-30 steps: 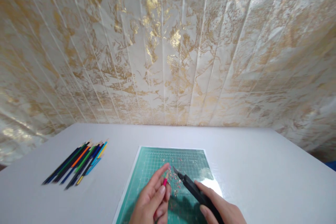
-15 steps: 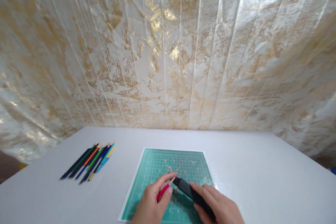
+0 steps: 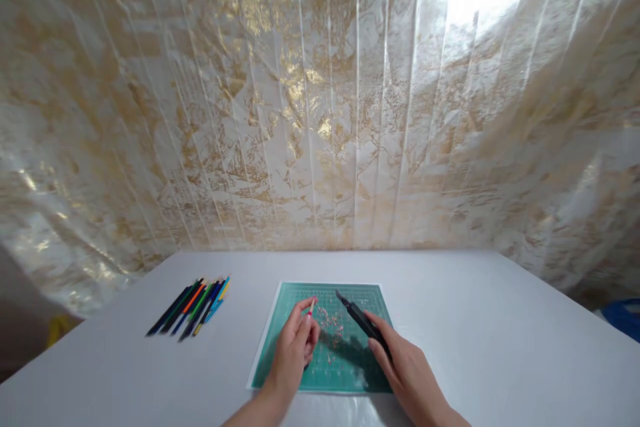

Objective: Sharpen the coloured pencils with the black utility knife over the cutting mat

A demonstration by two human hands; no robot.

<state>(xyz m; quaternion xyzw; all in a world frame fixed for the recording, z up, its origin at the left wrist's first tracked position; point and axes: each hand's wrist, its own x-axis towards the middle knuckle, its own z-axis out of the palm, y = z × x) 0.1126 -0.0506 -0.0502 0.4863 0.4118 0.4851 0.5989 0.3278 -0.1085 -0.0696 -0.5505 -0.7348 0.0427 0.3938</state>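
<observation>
My left hand [image 3: 295, 350] is closed round a pink pencil [image 3: 311, 309], whose bare wooden tip sticks up past my fingers. My right hand [image 3: 407, 370] grips a black utility knife [image 3: 361, 320] with its blade pointing up and left, a short gap away from the pencil tip. Both hands hover over a green cutting mat [image 3: 345, 363] on the white table [image 3: 475, 333]. Small pink and wood shavings [image 3: 330, 320] lie scattered on the mat between the pencil and the knife.
A bundle of several coloured pencils [image 3: 193, 305] lies on the table to the left of the mat. A crinkled gold and white sheet [image 3: 320, 113] hangs behind the table. Something blue [image 3: 623, 317] shows at the far right edge.
The knife blade was against the pencil tip half a second ago and now stands apart from it. The view has pulled back, so hands and mat look smaller.
</observation>
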